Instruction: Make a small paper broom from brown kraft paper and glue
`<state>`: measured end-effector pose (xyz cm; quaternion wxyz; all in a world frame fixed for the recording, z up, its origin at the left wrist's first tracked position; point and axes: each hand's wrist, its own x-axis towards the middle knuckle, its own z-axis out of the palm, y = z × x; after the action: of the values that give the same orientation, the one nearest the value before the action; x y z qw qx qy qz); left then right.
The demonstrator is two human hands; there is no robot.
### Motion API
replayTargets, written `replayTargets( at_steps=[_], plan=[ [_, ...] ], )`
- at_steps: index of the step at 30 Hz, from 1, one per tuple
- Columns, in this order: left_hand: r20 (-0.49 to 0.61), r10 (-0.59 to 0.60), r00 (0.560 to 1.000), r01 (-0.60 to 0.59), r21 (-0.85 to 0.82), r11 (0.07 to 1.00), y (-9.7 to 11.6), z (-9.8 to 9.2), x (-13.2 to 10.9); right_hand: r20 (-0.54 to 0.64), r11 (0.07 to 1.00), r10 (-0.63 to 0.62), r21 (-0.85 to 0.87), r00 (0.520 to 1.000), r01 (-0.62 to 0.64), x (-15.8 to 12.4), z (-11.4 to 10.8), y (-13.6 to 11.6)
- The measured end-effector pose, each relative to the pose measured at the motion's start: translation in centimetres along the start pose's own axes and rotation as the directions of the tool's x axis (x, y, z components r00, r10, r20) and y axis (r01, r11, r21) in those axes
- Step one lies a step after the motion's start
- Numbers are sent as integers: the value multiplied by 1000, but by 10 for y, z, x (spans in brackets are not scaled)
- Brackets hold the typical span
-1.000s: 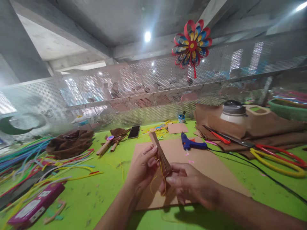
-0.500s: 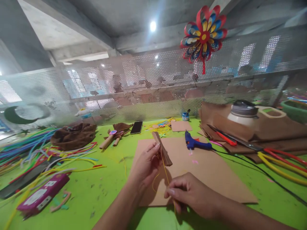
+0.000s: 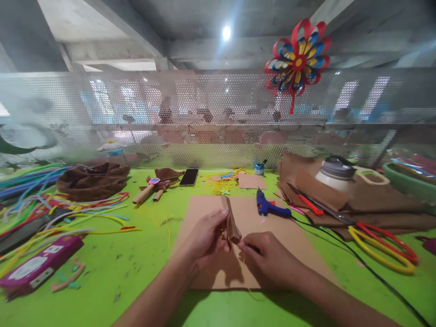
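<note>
left hand (image 3: 207, 234) pinches folded brown paper bundle (image 3: 231, 222) | right hand (image 3: 265, 256) pinches yellow string (image 3: 244, 260) at bundle's base | over cardboard sheet (image 3: 289, 236), table's near edge

two hands (image 3: 207, 236) (image 3: 269, 259), one glue gun (image 3: 269, 209), one phone (image 3: 189, 177)

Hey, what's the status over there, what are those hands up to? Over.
Left hand grips folded brown paper bundle, upright over cardboard sheet. Right hand pinches yellow string at bundle's base. Blue glue gun lies beyond, clear of hands.
</note>
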<state>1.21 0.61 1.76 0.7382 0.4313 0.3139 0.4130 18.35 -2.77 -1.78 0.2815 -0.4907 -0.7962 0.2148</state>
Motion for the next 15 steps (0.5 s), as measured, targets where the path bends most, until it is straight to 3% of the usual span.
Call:
replayTargets(
  at_steps=[5,11,15],
  plan=[
    [25,-17,1000,17,-4,1000,0,3,-3,25,998,57,-13,998,-57,2,-6,-2],
    [-53,0,999,-3,-59,998,1,4,0,75,995,96,-32,993,-94,2,-6,-3],
    [-109,-25,994,13,-107,994,4,3,4,120,996,91,-4,989,-91,13,-36,9]
  ],
)
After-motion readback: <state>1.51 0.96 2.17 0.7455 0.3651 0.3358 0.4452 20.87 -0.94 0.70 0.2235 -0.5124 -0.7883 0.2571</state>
